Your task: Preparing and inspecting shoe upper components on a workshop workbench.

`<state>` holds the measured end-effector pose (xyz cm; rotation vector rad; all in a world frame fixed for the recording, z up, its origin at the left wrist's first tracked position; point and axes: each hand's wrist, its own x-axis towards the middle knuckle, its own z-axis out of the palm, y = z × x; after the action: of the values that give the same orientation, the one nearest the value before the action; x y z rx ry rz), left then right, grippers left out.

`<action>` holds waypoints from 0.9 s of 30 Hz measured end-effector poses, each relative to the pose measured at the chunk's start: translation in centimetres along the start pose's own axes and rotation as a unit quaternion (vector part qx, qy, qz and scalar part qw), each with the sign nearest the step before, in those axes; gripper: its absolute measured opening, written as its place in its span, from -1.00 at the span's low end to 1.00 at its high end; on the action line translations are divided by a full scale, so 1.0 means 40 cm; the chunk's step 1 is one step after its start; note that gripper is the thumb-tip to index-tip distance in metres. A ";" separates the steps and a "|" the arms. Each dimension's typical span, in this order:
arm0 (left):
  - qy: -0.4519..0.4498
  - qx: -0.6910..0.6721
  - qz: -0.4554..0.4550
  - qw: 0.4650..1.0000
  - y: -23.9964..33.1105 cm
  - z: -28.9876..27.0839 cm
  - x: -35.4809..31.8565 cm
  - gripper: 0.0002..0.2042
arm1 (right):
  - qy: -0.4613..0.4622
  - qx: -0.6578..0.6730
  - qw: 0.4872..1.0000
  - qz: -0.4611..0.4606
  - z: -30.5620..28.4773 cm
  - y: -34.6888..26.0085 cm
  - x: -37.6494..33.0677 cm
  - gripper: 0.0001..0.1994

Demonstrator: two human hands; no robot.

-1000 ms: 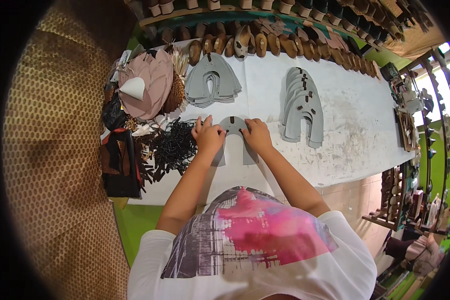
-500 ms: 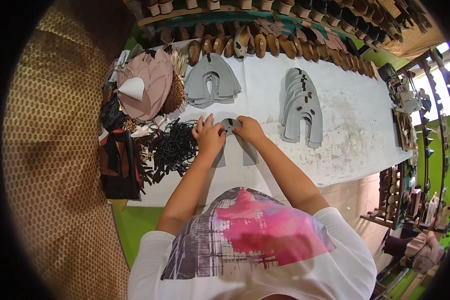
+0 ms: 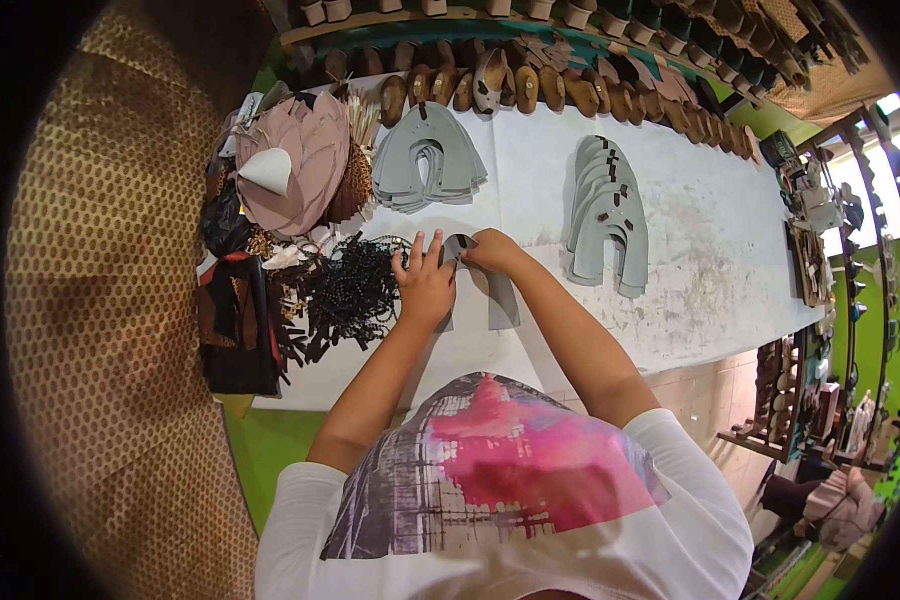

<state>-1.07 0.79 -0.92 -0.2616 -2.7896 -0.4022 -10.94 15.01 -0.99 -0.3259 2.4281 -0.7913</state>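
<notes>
While seen from above on a long white worktop (image 3: 730,290), both bare hands meet on one flat grey horseshoe-shaped cut piece (image 3: 492,296), lying near the worktop's near edge, straight ahead of the torso. Left hand (image 3: 425,283) laid flat over the piece's left leg, fingers (image 3: 417,247) spread and pointing away from the body, pressing down. Right hand (image 3: 490,250) curled at the piece's arched top, fingers drawn together and pinching that top edge; the exact grip partly hidden by the knuckles. Right leg of the piece showing bare below the right hand.

Just left of the left hand, touching distance, a loose heap of small black strap-like bits (image 3: 345,290). Further left, a dark bag with red trim (image 3: 232,325) at the worktop's end. Behind the heap, a fanned pile of dusty-pink flat pieces (image 3: 305,150) with a white pointed piece (image 3: 267,170) on top. Beyond the hands, a stack of grey arched cut pieces (image 3: 428,160); well to the right, a second, taller overlapping stack of grey pieces (image 3: 605,215). Along the far edge, a row of brown shoe forms (image 3: 530,90). No containers discernible; everything lying loose in piles.
</notes>
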 end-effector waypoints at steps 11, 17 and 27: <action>-0.062 0.063 -0.004 0.996 0.013 -0.004 -0.027 -0.71 | -0.054 -0.022 0.998 -0.014 -0.022 -0.024 -0.016 -0.55; -0.066 0.015 -0.041 0.997 0.012 0.007 -0.058 -0.64 | -0.009 0.207 0.974 0.087 -0.016 -0.016 0.011 -0.43; -0.102 0.020 -0.063 0.993 0.012 0.006 -0.072 -0.58 | -0.036 -0.110 0.991 -0.072 -0.003 -0.037 0.015 -0.78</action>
<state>1.67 0.92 -1.95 -0.1231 -3.0227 -0.3679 -11.42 13.65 -0.30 -0.6110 2.4472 -0.5599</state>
